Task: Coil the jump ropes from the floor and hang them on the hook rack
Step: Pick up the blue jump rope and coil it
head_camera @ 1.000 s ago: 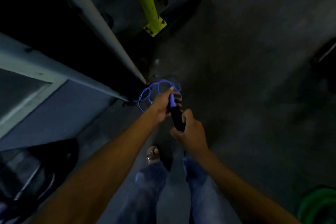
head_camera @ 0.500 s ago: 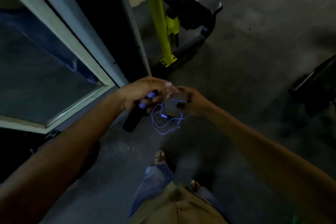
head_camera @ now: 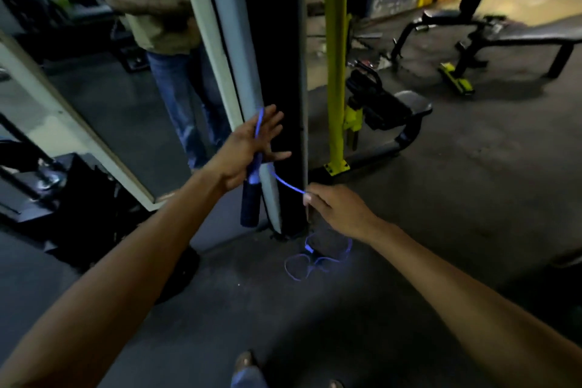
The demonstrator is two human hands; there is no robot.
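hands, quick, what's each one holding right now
Left hand: fingers spread open, thin blue jump rope looped over them, its dark cylindrical handle hanging below.
Right hand: pinches the same rope.

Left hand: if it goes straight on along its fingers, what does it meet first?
Probably the tall black column: the spread fingers of the left hand point up at it, beside the pale grey frame post. Depth is unclear.
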